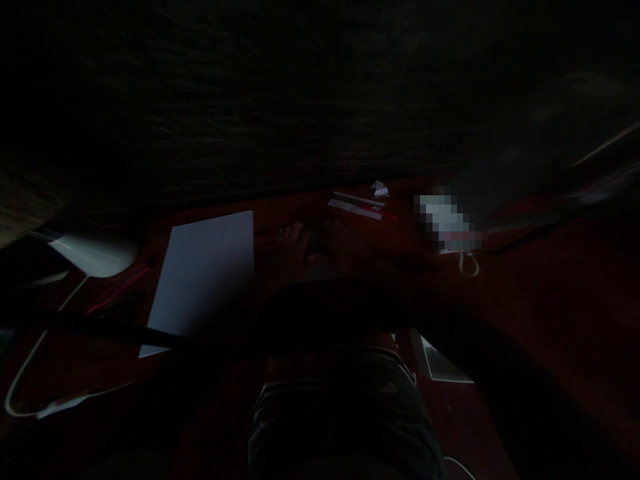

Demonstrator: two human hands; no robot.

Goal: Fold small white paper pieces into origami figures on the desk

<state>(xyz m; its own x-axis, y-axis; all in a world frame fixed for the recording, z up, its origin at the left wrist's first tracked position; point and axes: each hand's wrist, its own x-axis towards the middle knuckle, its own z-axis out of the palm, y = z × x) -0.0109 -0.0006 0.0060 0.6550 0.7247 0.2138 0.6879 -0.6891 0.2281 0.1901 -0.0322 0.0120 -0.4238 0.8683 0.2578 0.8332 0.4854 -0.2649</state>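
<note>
The light is very low in the head view. Near the middle of the dark reddish table, my left hand (pixel 293 245) and my right hand (pixel 346 241) are close together. Fingers of both look bent inward around a small dark thing (pixel 315 239), whose kind I cannot make out. Just below it, a dull grey patch (pixel 323 271) shows between the hands. To the left of my left hand lies a blank white sheet (pixel 210 267), partly in shadow. Beyond my right hand is a pale strip (pixel 345 203) with a slim red tool (pixel 383 213) across its end.
A crumpled white scrap (pixel 380 189) lies at the back. On the right is a blurred-out pale object (pixel 447 220) with a cord loop (pixel 469 265). At the left are a white cone-shaped object (pixel 97 255), a pale cable (pixel 25 363) and a reddish strip (pixel 120 288).
</note>
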